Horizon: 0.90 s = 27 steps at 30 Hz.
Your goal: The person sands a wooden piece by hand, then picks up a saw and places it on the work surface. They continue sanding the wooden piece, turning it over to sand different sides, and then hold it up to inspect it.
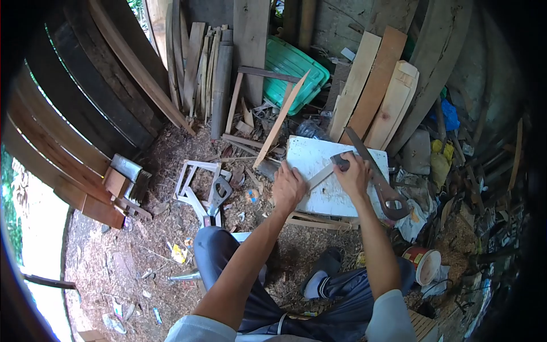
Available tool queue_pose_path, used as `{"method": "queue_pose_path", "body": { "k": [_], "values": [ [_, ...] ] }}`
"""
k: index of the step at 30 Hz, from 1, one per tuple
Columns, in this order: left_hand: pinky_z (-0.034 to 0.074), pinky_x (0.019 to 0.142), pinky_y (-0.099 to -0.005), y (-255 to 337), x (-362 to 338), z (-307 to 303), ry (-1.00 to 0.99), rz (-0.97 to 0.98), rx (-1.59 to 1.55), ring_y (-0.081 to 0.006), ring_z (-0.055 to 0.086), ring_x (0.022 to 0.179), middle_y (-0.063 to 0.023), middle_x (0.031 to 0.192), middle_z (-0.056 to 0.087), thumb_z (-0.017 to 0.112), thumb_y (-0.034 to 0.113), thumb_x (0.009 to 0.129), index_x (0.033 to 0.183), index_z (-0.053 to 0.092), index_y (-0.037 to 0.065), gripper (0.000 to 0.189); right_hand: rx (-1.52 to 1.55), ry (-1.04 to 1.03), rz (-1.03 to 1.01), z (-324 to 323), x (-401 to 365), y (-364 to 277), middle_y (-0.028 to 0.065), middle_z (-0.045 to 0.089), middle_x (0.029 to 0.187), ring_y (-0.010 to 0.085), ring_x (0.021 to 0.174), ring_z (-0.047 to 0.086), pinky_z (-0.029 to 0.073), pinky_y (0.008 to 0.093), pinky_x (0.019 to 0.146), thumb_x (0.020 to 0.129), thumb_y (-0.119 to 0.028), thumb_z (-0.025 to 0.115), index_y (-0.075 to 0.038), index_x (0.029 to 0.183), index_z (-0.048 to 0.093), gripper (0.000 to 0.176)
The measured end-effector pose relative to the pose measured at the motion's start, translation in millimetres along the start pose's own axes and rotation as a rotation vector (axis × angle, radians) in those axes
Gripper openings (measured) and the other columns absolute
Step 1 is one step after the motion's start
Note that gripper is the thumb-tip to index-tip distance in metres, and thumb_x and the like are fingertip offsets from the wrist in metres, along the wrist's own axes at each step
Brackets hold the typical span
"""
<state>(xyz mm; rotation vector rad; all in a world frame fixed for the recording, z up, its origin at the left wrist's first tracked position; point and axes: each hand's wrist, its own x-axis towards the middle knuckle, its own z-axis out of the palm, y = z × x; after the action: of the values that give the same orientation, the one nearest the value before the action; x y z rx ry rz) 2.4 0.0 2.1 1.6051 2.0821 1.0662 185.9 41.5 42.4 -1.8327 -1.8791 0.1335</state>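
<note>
The flat strip (321, 178) and its dark block (341, 161) are over the white board (307, 151). The right hand (355, 175) grips the block; whether the left hand (289, 187) grips the strip's other end (fingers hide it) I cannot tell. Positioning seems underway; shifting calls for clearing the handsaw (376, 175).

The board (333, 199) is white, mottled with grey and brown marks. Towards its middle, the strip (321, 178) is dull silver-grey and the block (342, 161) near-black. Along its right edge, the saw (393, 203) has a dark brown blade and reddish-brown handle. Past its far edge, the crate (289, 64) is green. Off its near right corner, the bucket (415, 254) is red with a whitish top.
</note>
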Motion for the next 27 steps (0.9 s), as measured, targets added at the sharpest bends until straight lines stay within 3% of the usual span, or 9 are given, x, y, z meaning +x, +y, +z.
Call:
{"method": "queue_pose_path", "body": {
  "k": [3,9,15,22,26,27],
  "values": [
    [0.048,0.093,-0.0483,-3.1,0.3,1.2,-0.034,-0.01,0.019,-0.0453,0.057,0.107,-0.0293,0.113,0.06,0.042,0.023,0.098,0.126,0.044,-0.008,0.042,0.097,0.121,-0.124,21.2,-13.5,5.8,0.0135,0.06,0.121,0.0374,0.113,0.051,0.04,0.0541,0.092,0.073,-0.025,0.08,-0.016,0.106,0.069,0.036],
    [0.048,0.093,-0.0479,-1.3,1.8,0.3,-0.056,-0.016,0.04,-0.0448,0.058,0.107,-0.029,0.112,0.061,0.043,0.022,0.098,0.125,0.044,-0.009,0.041,0.084,-0.019,-0.219,3.1,-56.1,-18.0,0.0114,0.058,0.126,0.0349,0.117,0.049,0.037,0.0557,0.096,0.073,-0.029,0.081,-0.019,0.109,0.07,0.039],
    [0.048,0.091,-0.049,-0.3,1.7,-1.0,-0.028,-0.008,0.024,-0.0447,0.058,0.106,-0.0288,0.112,0.06,0.044,0.021,0.098,0.123,0.045,-0.008,0.039,0.016,0.021,0.044,10.6,9.0,4.9,0.0141,0.06,0.123,0.0375,0.117,0.05,0.036,0.057,0.098,0.076,-0.03,0.079,-0.019,0.111,0.07,0.037],
    [0.049,0.092,-0.0495,4.8,-0.3,-6.6,-0.039,-0.03,0.011,-0.0449,0.058,0.107,-0.0284,0.111,0.06,0.043,0.021,0.098,0.117,0.046,-0.006,0.033,0.105,0.05,-0.207,17.7,-70.5,-20.5,0.0183,0.054,0.131,0.0384,0.121,0.047,0.036,0.0554,0.097,0.077,-0.03,0.078,-0.018,0.112,0.071,0.037],
    [0.048,0.093,-0.0499,-0.1,-0.1,-7.3,-0.056,-0.036,0.034,-0.0452,0.057,0.107,-0.0286,0.112,0.06,0.044,0.022,0.098,0.118,0.045,-0.005,0.034,0.055,-0.003,-0.167,8.6,-45.9,-12.4,0.0171,0.056,0.133,0.0368,0.123,0.048,0.033,0.0554,0.098,0.077,-0.032,0.079,-0.019,0.113,0.071,0.039],
    [0.048,0.093,-0.0502,-1.3,0.7,-6.6,-0.067,-0.042,0.017,-0.0452,0.057,0.108,-0.0287,0.113,0.06,0.044,0.022,0.098,0.119,0.045,-0.005,0.035,0.023,0.064,-0.138,12.2,-31.6,-6.0,0.0161,0.058,0.13,0.0357,0.122,0.049,0.033,0.0554,0.098,0.077,-0.032,0.079,-0.019,0.112,0.072,0.037]
  ]
}}
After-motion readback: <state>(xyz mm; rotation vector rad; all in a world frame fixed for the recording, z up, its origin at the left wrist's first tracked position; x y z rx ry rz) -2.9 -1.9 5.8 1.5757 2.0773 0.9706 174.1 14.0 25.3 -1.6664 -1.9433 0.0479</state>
